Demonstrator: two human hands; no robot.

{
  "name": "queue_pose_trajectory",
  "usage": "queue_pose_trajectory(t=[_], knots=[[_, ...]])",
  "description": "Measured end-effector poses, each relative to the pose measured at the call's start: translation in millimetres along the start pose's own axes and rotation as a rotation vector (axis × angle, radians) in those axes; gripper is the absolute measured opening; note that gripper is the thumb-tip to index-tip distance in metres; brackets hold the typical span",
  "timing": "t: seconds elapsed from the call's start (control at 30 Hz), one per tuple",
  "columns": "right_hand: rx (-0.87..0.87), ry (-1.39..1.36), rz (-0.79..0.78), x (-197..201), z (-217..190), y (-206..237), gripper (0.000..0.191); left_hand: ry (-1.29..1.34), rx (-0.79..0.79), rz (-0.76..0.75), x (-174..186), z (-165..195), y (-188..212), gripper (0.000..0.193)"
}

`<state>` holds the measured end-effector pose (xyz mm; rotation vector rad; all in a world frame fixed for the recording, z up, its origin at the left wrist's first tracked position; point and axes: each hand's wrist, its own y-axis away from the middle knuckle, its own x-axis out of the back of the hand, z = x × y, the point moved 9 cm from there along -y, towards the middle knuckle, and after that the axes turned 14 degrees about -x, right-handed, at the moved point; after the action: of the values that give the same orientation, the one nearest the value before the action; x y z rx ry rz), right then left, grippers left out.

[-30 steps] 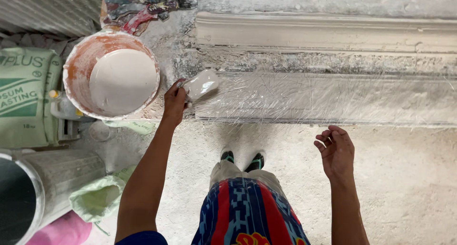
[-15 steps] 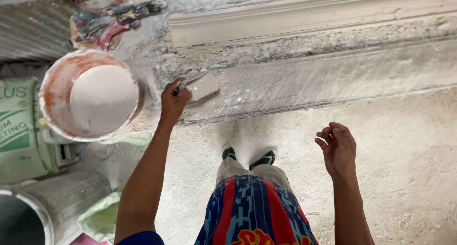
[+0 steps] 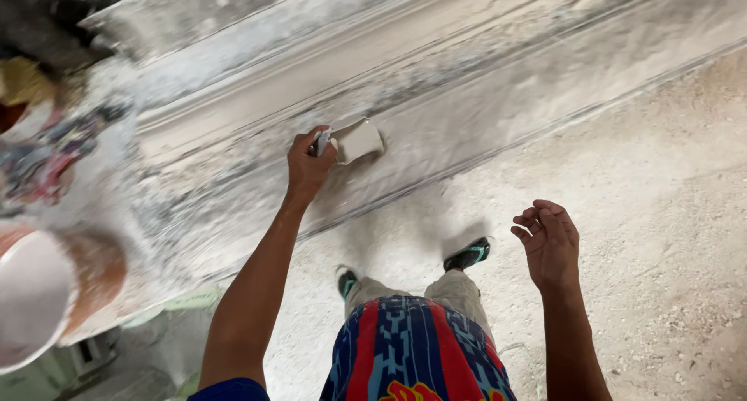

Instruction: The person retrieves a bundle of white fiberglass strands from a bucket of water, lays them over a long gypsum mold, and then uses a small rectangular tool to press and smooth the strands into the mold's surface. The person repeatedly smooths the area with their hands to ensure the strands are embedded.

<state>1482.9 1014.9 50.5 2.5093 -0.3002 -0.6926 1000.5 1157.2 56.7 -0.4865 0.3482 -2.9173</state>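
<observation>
Since a moment ago the left hand (image 3: 307,167) has carried the trowel (image 3: 356,140) further along the bench (image 3: 498,97), away from the bucket (image 3: 39,296), which now sits at the frame's left edge. Its fingers are wrapped tight round the handle, the white-coated blade resting on the bench's plaster-smeared top. Right hand (image 3: 548,245) hangs off the bench over the dusty floor (image 3: 661,237), fingers loosely curled, holding nothing.

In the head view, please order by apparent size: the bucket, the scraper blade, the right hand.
1. bucket, largest, though cut off by the frame edge and nearer the camera.
2. right hand, empty.
3. scraper blade, held by the left hand; smallest.
</observation>
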Motion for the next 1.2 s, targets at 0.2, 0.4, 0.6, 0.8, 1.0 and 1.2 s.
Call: queue_pose_trajectory(t=[0.2,0.4,0.6,0.8,1.0,1.2], knots=[[0.036,-0.071,-0.024,149,-104,-80,0.017,-0.037,-0.028,-0.018,-188,39,-70,0.032],[0.058,-0.008,0.07,274,-237,-138,0.016,-0.059,-0.121,-0.061,-389,89,-140,0.03],[0.113,0.011,0.076,372,-361,-255,0.016,-0.089,-0.217,-0.105,-607,133,-218,0.031],[0.082,0.075,0.102,491,-493,-367,0.016,-0.056,-0.212,-0.155,-811,168,-290,0.032],[0.058,0.086,0.215,601,-633,-433,0.018,-0.048,-0.226,-0.176,-992,227,-367,0.034],[0.046,0.159,0.153,697,-740,-550,0.02,-0.121,-0.308,-0.156,-1151,263,-420,0.036]])
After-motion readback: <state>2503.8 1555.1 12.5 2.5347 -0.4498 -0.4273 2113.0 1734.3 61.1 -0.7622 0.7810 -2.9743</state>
